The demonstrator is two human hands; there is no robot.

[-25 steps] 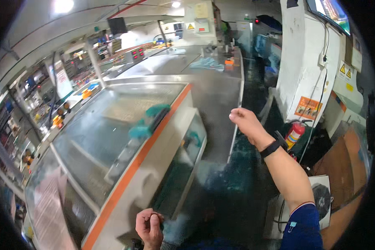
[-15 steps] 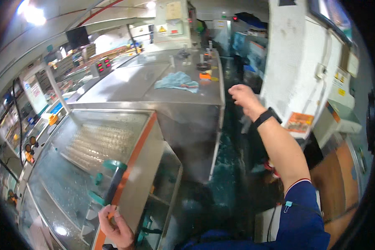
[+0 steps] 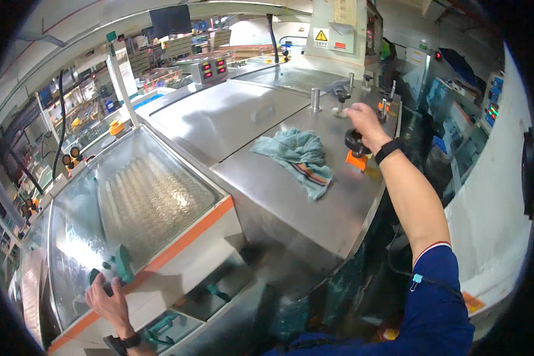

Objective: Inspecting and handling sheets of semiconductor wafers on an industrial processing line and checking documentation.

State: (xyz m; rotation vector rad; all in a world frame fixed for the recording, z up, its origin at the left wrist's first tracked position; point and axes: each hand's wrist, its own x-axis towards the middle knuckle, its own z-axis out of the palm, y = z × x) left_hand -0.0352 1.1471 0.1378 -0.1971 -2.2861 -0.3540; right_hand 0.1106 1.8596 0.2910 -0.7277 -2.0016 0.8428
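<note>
Nearest me, at the lower right of the frame, my blue sleeve (image 3: pixel 436 296) carries a light-blue clip (image 3: pixel 418 279) pinching a dark cord, probably to keep the slack off my arm.

At the lower left, my left hand (image 3: pixel 108 301) is on the handle (image 3: pixel 123 264), a dark bar between green end brackets. My thumb and fingers lie to either side of the bar, but I cannot tell whether they are clenched around it. The handle sits close to the orange edge strip (image 3: pixel 187 236) of the clear panel (image 3: pixel 80 219), which I judge puts it within easy reach from where I stand. Through the glazing, rows of pale, ridged shapes (image 3: pixel 151 190) show.

Farther in, right of centre, my right hand (image 3: pixel 366 126) is over the steel top (image 3: pixel 267 172), fingers loosely bent. It is just beside a round black knob (image 3: pixel 355 141) and above an orange block (image 3: pixel 357 160); I cannot tell whether it touches either or bears any weight. A crumpled green-blue towel (image 3: pixel 296 155) lies on the flat metal at centre, perhaps left handy for wiping.

Beyond, metal posts (image 3: pixel 315 99) stand upright at upper right of centre, and a box with red digits (image 3: pixel 210 70) faces my way, presumably for reading from here.
</note>
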